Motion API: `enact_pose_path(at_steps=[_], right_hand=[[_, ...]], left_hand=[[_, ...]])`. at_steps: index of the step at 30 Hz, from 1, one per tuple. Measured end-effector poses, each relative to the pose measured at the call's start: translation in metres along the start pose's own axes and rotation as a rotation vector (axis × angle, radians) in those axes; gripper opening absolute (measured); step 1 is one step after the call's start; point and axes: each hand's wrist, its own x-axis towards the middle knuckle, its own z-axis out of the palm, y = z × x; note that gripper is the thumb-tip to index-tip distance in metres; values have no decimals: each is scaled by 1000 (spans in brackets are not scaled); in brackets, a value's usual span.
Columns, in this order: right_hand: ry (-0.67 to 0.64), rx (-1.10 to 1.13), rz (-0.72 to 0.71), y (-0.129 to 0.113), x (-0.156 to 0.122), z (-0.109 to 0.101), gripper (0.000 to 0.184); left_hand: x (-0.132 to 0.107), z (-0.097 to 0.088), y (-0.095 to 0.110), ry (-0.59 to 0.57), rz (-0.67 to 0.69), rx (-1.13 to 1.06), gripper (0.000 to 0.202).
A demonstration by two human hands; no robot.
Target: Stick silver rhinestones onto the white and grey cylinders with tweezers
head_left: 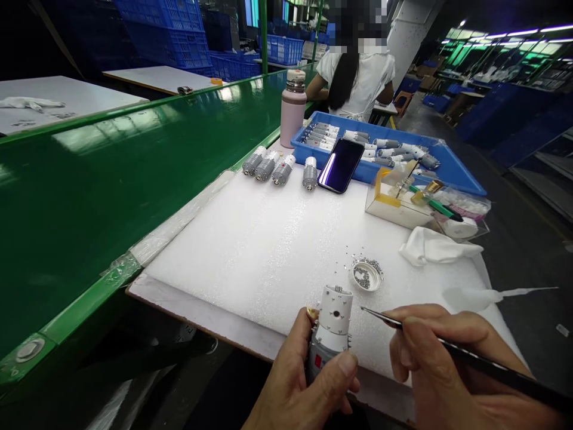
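My left hand (304, 382) is closed round the grey lower part of a white and grey cylindrical model piece (335, 313), which stands nearly upright. Small silvery studs dot its white upper part, with a dark round spot facing me and a red mark lower down. In my right hand (443, 352), a slim black pen-like tool (474, 358) is pinched between thumb and fingers. Its fine tip points left, just beside the model piece and apart from it. Beyond both hands, a small white dish (367, 277) holds tiny silvery bits, with more scattered around it.
Several similar pieces (281, 170) stand at the white foam sheet's far edge. A phone (341, 165) leans on a blue tray (452, 173) of more pieces. Nearby are a pink flask (292, 110), a supply box (403, 206) and a white cloth (436, 246). A green conveyor (134, 161) runs left; a person sits beyond.
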Motion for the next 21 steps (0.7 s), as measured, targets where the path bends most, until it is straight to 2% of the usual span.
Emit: enact_pose_path(at_steps=[5,8,14,21], right_hand=[[-24,-52,-76,1,0,2,17],[-21,-32,-69,1,2,3,17],[9,86,-13,0,1,8,14],[11,79,0,0,0,9,17]], left_hand=[[1,0,1,-22,16,-2,83],[2,1,2,-36,39,24,75],[1,0,0,-18,28,33,98],[1,1,0,1,48,51,91]])
